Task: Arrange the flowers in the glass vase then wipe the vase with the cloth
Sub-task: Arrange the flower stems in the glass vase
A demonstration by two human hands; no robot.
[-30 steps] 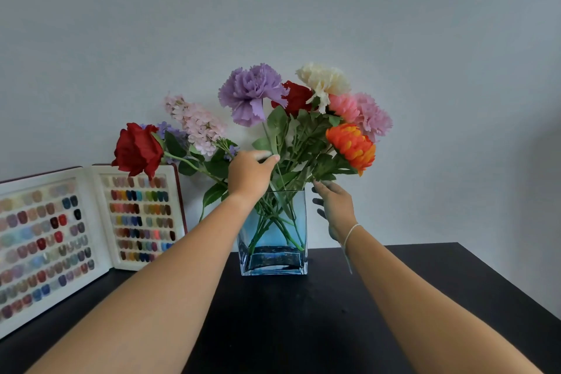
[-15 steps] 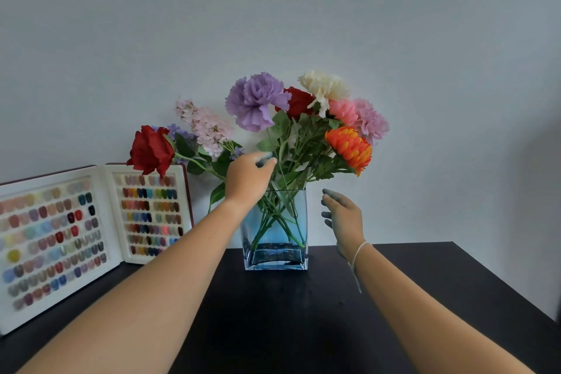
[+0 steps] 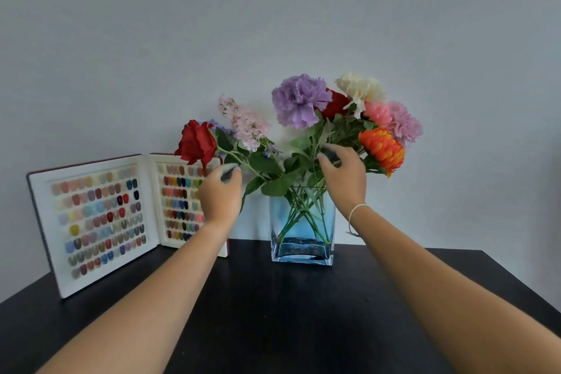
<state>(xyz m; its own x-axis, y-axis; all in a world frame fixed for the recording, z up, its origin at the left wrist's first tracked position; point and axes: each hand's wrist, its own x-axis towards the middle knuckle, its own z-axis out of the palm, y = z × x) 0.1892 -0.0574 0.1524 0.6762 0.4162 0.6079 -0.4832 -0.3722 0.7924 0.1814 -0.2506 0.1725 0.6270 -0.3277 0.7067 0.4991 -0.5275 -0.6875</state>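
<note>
on the matte black table point(image 3: 273, 313), both curled hands pinch leafy stems in the square glass vase point(image 3: 302, 240).

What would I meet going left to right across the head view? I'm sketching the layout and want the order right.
Nail colour sample book → red rose → left hand → glass vase → right hand → orange flower.

Bare forearms, no sleeves; thin white string bracelet point(image 3: 355, 210) on right wrist; dark-painted nails
</note>
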